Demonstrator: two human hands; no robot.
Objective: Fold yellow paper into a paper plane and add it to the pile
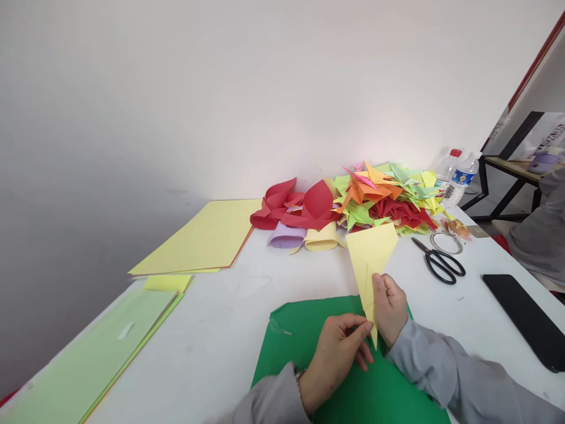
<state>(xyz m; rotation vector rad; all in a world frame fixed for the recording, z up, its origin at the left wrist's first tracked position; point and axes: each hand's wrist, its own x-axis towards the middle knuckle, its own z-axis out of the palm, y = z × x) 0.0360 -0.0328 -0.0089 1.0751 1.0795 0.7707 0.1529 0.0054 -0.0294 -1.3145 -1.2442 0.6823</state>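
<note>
Unprinted yellow paper (369, 253), blue-labelled bottle (460, 178)

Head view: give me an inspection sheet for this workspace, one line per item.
Surface: white table, partly covered by paper.
Job's things: folded yellow paper, kite-shaped, held above a green sheet.
Clutter: pile of folded paper shapes; curled red, lilac and yellow paper; yellow sheet stack; light green sheets; scissors; tape roll; black phone; two water bottles.
Grippers: left hand pinches the paper's lower tip; right hand grips its lower edge.
Cables: nothing seen.
Surroundings: plain wall behind; another person's grey sleeve at right; black-framed table beyond.
</note>
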